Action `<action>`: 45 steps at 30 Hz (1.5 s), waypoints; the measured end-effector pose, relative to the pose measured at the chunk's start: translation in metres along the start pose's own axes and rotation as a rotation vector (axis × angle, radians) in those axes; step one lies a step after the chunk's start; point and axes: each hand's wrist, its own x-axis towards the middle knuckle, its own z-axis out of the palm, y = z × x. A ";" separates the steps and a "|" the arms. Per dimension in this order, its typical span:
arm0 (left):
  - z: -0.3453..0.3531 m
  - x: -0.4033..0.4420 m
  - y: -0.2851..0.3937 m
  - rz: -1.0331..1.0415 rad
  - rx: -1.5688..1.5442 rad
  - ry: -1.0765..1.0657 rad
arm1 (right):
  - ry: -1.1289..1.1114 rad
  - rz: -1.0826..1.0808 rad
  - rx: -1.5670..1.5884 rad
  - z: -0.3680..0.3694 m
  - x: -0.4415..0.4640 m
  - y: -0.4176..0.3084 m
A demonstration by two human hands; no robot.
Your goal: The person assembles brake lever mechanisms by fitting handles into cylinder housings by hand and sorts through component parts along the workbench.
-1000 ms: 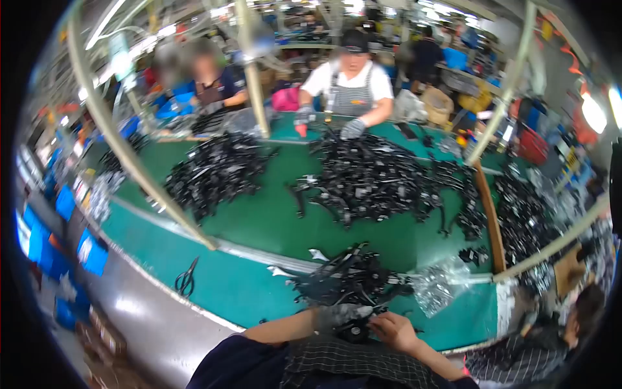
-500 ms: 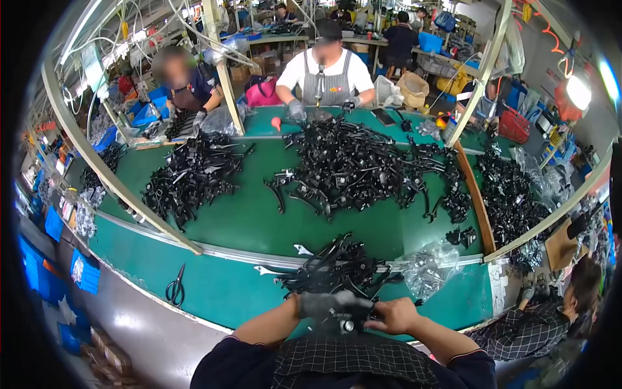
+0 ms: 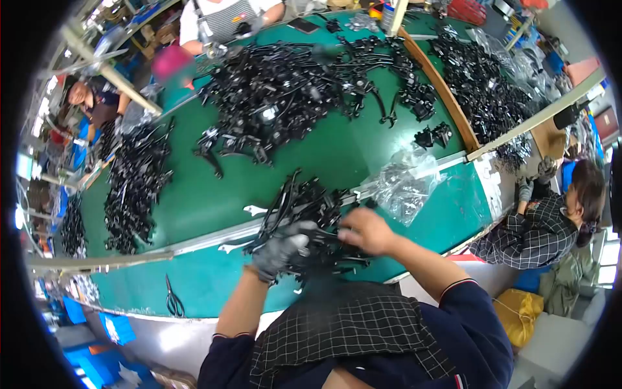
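Note:
A heap of black lever-like parts (image 3: pixel 311 206), resembling brake levers, lies in front of me across the metal rail. My left hand (image 3: pixel 280 251), in a grey glove, is at the near left side of this heap with its fingers curled. What it grips blends into the dark parts. My bare right hand (image 3: pixel 368 231) is over the heap's right side, fingertips pressed together at the black parts; the piece between them is not distinct. Two silver open-ended tips (image 3: pixel 254 210) stick out on the left of the heap.
Black scissors (image 3: pixel 173 299) lie at the near left edge. A clear plastic bag (image 3: pixel 403 188) is right of the heap. Larger piles of black parts (image 3: pixel 272 97) cover the far bench, beside a wooden divider (image 3: pixel 440 91). A co-worker (image 3: pixel 551 220) sits at right, another person (image 3: pixel 227 23) opposite.
My view has swung down and to the right. Both hands have moved forward from near my apron to the heap, and the part with a silver round piece between them is no longer distinguishable.

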 end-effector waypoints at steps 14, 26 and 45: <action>-0.125 0.199 0.146 0.799 1.283 0.982 | 0.380 0.877 -0.604 -0.155 0.088 0.270; -0.040 0.144 -0.025 -0.314 -0.859 -0.105 | -0.304 0.130 0.313 -0.100 0.175 0.116; -0.023 0.029 -0.058 0.040 -0.373 -0.027 | 0.435 0.836 0.912 -0.055 0.096 0.212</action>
